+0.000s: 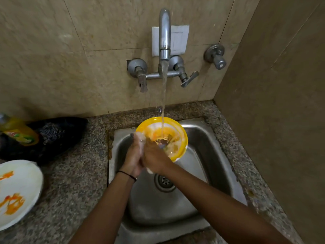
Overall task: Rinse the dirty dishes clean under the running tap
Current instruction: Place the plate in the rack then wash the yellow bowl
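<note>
Left fingers (pixel 139 136) are curled over the near-left rim of the yellow-edged plate (pixel 182 136), so the left hand (pixel 134 154) is the one gripping it. The right hand (pixel 154 158) sits right against the left, fingers reaching onto the messy inside of the plate, but it's too blurry to tell if they're flat or curled. The plate is tilted over the back of the steel sink (pixel 205 152), and the stream of water (pixel 164 95) from the wall tap (pixel 165 34) lands right in the middle of the orange gunk. There's a thin black band (pixel 127 174) on the left wrist and the drain (pixel 164 183) sits below the hands. Off to the left on the speckled counter (pixel 73 182) there's another white plate (pixel 21 175) smeared orange, plus a yellow bottle (pixel 17 131) lying on a black bag (pixel 56 136).
</note>
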